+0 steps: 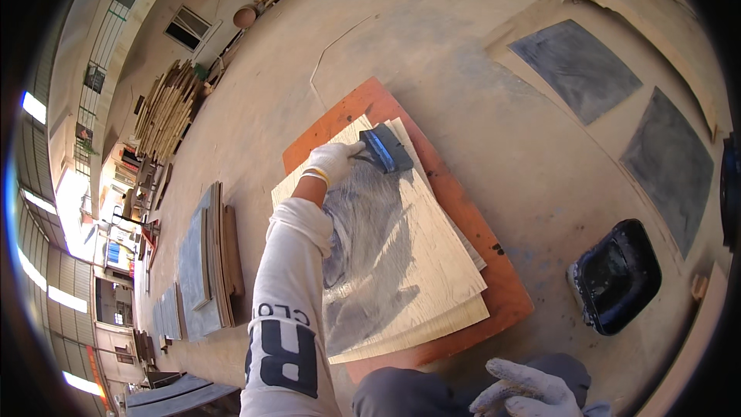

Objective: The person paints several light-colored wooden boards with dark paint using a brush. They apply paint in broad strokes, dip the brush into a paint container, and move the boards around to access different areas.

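Note:
My left hand, in a white knit glove, grips a wide flat brush with a blue band and a dark working edge. The brush rests on the top wood sheet near its far end. Dark grey smears cover much of the sheet's left and middle, while its right side is pale bare wood. Under it lie other sheets, slightly fanned out, on an orange-red board. My right hand, in a stained pale glove, is by my knee at the lower edge, fingers apart and holding nothing.
A black tub with dark residue stands on the floor at right. Two dark coated sheets lie beyond it. At left are stacked grey panels, with a pile of wood strips farther off by the wall.

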{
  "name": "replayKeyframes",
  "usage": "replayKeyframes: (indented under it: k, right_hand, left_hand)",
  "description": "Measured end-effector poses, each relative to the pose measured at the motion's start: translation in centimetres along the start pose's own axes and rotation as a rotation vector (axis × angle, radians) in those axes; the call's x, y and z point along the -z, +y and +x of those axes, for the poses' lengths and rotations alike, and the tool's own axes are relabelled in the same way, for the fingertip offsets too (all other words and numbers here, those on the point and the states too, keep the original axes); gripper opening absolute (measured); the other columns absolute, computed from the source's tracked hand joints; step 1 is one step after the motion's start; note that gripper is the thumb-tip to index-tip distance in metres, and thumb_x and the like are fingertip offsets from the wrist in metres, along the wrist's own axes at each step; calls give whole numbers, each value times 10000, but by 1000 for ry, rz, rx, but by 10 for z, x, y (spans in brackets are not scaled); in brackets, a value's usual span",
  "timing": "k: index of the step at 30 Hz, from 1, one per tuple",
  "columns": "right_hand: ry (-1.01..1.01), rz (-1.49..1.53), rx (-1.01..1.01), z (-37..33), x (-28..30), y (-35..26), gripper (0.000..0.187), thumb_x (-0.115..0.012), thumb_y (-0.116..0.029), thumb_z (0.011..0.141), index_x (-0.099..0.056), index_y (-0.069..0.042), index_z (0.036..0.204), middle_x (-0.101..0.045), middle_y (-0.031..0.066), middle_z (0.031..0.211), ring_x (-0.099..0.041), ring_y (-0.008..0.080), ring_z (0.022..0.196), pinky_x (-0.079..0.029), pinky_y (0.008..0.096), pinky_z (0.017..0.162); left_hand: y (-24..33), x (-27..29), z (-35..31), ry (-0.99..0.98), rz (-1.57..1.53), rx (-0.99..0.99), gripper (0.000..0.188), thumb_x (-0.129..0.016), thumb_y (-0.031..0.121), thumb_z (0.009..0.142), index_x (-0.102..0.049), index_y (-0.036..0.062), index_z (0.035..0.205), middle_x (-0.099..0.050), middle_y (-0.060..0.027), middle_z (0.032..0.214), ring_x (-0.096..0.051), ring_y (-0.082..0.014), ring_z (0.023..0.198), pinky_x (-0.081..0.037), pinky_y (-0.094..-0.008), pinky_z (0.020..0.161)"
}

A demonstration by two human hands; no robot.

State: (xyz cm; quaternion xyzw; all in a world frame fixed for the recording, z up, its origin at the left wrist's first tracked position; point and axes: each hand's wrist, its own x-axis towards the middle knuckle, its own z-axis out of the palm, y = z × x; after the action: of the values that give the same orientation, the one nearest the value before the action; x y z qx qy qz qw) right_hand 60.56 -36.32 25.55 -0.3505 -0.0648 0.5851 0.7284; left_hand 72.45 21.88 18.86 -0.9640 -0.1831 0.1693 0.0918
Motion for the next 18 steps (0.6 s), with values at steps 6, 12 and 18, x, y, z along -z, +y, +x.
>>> replayKeyframes:
  k: [6, 12, 18]
  right_hand:
    - [-59, 51, 50, -12, 4, -1, 593, -507, -58, 1072, -340, -22, 1640, -691, 143, 1234, -666, 185, 1073, -521, 331, 994]
    - [-121, 31, 73, -13, 18, 0, 617, -510, -35, 1067, -321, -45, 1654, -688, 133, 1237, -650, 171, 1097, -505, 329, 1025]
    - [-210, 44, 76, -28, 10, 13, 628, -492, 36, 1062, -286, 0, 1654, -669, 218, 1329, -652, 246, 1188, -497, 390, 1076]
  left_hand:
    - [-7, -28, -38, 92, -226, -220, 441, -602, 243, 987, -626, 276, 1427, -737, -158, 1190, -707, -377, 1078, -558, -468, 948]
    - [85, -34, -138, -1, 51, -230, 550, -633, 256, 976, -539, 295, 1516, -716, -137, 1237, -717, -368, 1064, -579, -488, 893]
    - [72, -13, -127, 46, 125, -138, 468, -623, 264, 988, -572, 245, 1453, -730, -144, 1064, -735, -375, 942, -577, -518, 807]
